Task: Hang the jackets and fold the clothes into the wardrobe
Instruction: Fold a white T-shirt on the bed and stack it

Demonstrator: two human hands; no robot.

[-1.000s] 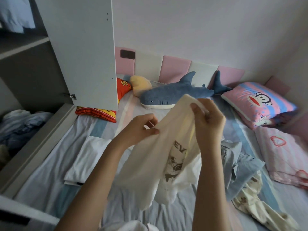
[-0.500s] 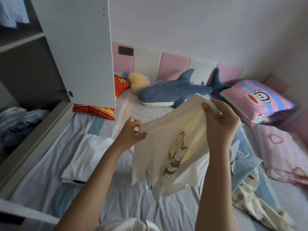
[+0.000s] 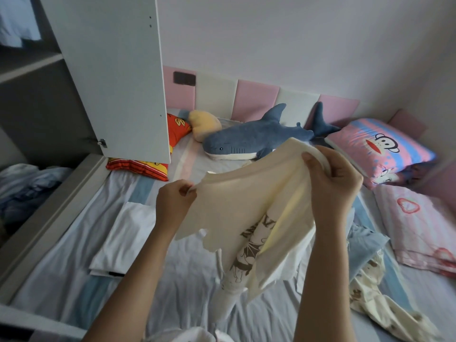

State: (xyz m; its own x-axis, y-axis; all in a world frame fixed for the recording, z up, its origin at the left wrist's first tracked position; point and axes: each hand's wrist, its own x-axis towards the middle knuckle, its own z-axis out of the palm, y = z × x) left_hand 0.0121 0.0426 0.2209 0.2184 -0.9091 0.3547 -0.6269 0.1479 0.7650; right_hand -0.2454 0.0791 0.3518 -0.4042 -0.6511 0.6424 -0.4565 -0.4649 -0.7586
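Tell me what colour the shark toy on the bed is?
The shark toy is blue-grey with a white belly, clearest in the head view.

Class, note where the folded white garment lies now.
In the head view the garment lies on the bed at left, beside the wardrobe, left of the left hand and nearer than the red cushion.

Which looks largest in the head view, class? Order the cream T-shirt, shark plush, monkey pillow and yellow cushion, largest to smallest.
1. cream T-shirt, though it is nearest the camera, so unsure.
2. monkey pillow and shark plush, too alike to rank.
3. yellow cushion, smallest.
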